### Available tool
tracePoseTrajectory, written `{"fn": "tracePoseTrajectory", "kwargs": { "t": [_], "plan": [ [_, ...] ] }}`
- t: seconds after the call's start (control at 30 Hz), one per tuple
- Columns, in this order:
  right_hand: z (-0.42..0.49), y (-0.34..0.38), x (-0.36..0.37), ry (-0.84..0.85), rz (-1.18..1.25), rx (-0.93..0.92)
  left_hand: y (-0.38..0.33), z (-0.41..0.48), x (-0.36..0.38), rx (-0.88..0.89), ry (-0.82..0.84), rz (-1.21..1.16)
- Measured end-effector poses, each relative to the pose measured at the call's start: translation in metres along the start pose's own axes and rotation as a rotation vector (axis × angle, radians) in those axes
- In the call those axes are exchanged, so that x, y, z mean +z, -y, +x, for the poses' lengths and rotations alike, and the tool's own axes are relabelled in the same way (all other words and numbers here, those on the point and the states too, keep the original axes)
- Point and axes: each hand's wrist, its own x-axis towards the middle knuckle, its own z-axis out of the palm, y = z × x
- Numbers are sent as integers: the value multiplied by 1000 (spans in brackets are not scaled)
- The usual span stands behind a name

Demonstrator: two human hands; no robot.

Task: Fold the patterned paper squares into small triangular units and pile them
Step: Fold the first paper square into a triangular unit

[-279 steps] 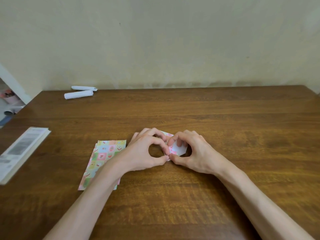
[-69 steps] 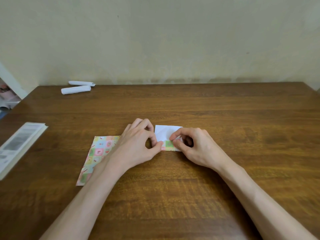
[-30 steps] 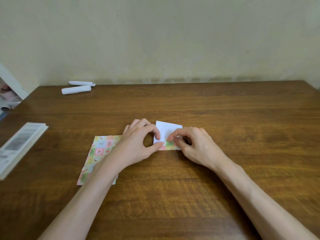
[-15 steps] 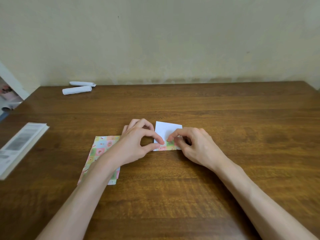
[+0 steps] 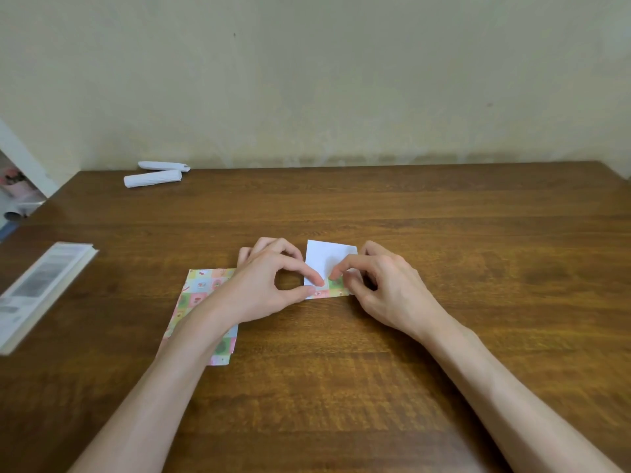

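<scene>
Creasing step, judged early: no triangular unit or pile shows yet.

- Pale closed book (image 5: 41,291) at the table's left edge.
- Two white paper rolls (image 5: 152,179) at the far back.
- Flat stack of pastel patterned paper squares (image 5: 201,291), partly under our left forearm.
- Left hand (image 5: 259,288) pinches the near-left corner of the white-faced paper sheet (image 5: 329,259), whose patterned near edge is turned over.
- Right hand (image 5: 392,291) pinches that turned strip just beside it.

We should align the edges, pin one end, then run a fingertip outward along the fold against the brown wooden table (image 5: 341,387).

Containers: none in view; the sheets lie bare on the wood.
</scene>
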Motion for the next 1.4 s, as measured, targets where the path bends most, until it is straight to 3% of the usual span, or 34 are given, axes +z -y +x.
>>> {"fn": "tracePoseTrajectory", "kwargs": {
  "t": [0.83,1.4],
  "plan": [
    [0,6,28,-188,-44,-39,1,-1,2,19,-15,-41],
    [3,6,31,-179,-72,1,4,0,-1,9,16,-40]
  ]
}}
